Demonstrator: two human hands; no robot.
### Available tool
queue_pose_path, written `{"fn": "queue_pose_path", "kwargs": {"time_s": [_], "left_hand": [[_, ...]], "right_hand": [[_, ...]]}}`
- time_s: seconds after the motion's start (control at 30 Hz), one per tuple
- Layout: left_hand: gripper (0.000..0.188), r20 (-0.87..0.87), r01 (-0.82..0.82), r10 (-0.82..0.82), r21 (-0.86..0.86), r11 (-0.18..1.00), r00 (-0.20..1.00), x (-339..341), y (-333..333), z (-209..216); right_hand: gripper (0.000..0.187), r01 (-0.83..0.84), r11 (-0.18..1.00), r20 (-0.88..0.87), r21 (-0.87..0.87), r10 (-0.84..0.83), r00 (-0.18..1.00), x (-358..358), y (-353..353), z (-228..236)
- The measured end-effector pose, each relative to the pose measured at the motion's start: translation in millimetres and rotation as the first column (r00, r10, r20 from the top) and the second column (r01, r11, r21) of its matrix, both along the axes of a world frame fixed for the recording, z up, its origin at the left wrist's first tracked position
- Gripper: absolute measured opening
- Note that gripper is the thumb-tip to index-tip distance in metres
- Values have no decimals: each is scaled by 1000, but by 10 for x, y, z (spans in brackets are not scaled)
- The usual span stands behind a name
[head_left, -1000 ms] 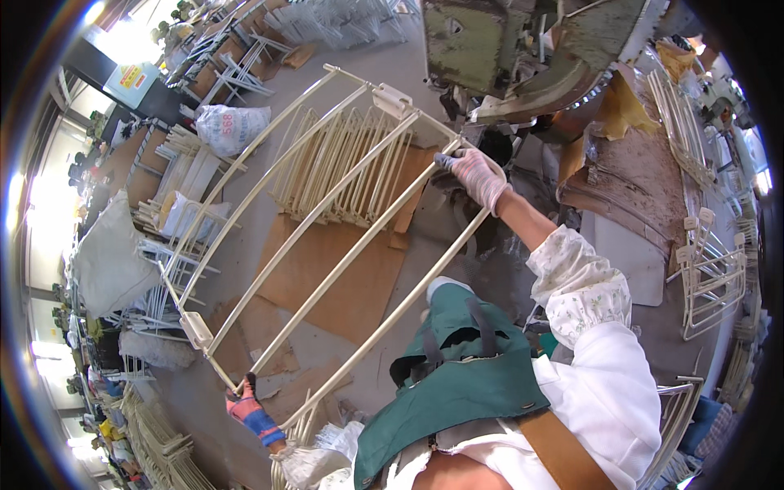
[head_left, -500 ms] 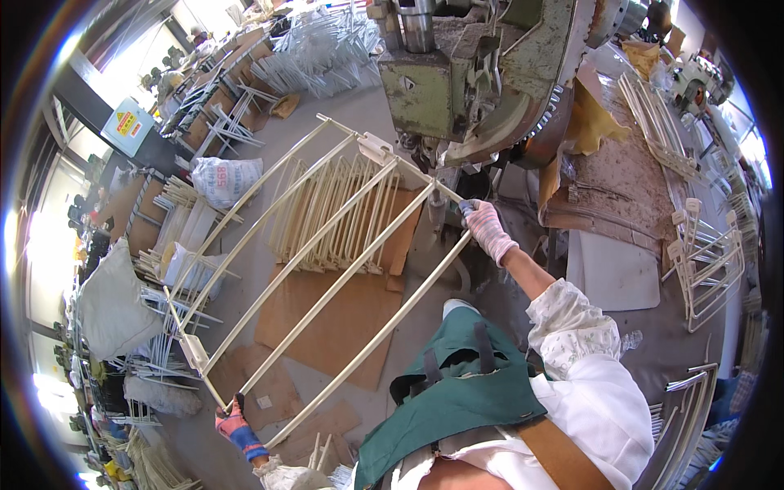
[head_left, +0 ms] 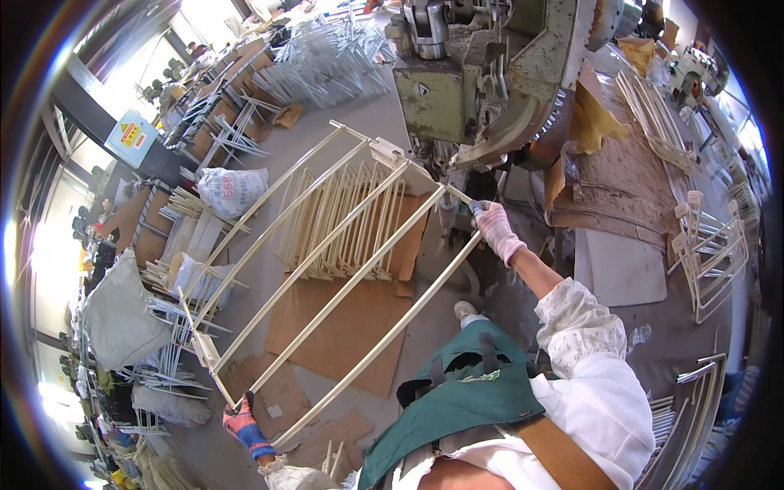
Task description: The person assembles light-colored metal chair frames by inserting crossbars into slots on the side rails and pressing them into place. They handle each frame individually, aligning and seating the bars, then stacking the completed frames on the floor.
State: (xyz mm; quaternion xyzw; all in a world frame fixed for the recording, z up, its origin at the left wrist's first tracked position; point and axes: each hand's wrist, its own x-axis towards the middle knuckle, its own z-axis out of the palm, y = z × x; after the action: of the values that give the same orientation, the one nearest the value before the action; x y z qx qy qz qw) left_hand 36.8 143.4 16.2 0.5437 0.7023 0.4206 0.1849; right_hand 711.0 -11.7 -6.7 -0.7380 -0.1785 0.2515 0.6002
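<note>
A large cream-coloured tube frame (head_left: 353, 279) with several parallel bars and a flat plate on each end rail hangs tilted before me. My gloved left hand (head_left: 247, 428) is closed around its near-left corner. At the far right corner, my gloved right hand (head_left: 496, 229) grips the end rail. That far rail lies just beneath the head of a green press machine (head_left: 445, 98); whether it touches the tooling I cannot tell.
Several similar cream frames (head_left: 343, 220) stand in a row on brown cardboard (head_left: 343, 327) on the floor. A dusty cardboard-covered bench (head_left: 612, 188) is at the right, with more frames (head_left: 709, 253) beyond. White sacks (head_left: 233, 190) and bundled tubes (head_left: 318, 61) line the left and back.
The whole view has shifted slightly, with the frame and both hands appearing a little further right and lower. Both hands keep their hold. A foot shows more now.
</note>
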Motion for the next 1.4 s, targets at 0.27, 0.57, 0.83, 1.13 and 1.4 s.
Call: {"fn": "queue_pose_path", "kwargs": {"time_s": [0.27,0.57,0.83,1.13,1.4], "left_hand": [[40,-101,-173,172,-8,985,980,119,-64,-61],[41,-150,-242,319,382,892,936,-759,-1050,-9],[52,569,-411,348,-19,911,745,-1680,-1555,-434],[22,574,-585,402,174,792,714,-1355,-1106,-530],[31,497,-426,302,155,892,813,-698,-940,-336]], "right_hand": [[12,-101,987,7,123,101,995,240,-71,-64],[26,-347,924,-303,161,381,874,-701,-447,371],[28,-399,872,-245,282,468,849,-1023,-834,576],[50,-583,794,75,171,580,811,-751,-632,702],[57,-446,853,-115,-272,431,895,-34,17,187]]}}
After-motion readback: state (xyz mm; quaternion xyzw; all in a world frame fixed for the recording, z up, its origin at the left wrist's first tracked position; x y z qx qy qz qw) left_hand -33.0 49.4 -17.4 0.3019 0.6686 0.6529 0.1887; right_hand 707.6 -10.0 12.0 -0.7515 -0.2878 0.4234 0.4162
